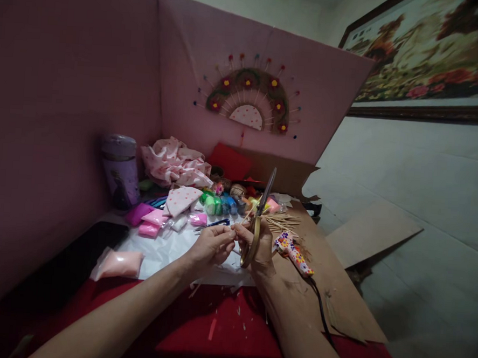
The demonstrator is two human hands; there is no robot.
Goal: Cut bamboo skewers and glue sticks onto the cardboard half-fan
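Note:
A pair of scissors [266,194] with gold-coloured handles points upward in my right hand [262,248]. My right thumb and forefinger meet the fingertips of my left hand [214,245]. My left hand is closed in a pinch; whatever lies between its fingertips is too small to make out. Thin pale strips show just behind the right fingers. Beyond my left hand, a dark blue cutter [218,223] lies on white paper [159,258]. Wooden sticks [281,222] are piled to the right of the scissors.
A flower-patterned glue gun [293,253] with a black cord lies on cardboard [339,298]. Bags of coloured clay [217,204], spotted cloth [177,162] and a purple tumbler [120,172] stand behind. A decorated half-round fan [248,82] hangs on the pink panel [182,51]. Scraps litter the red cloth [181,327].

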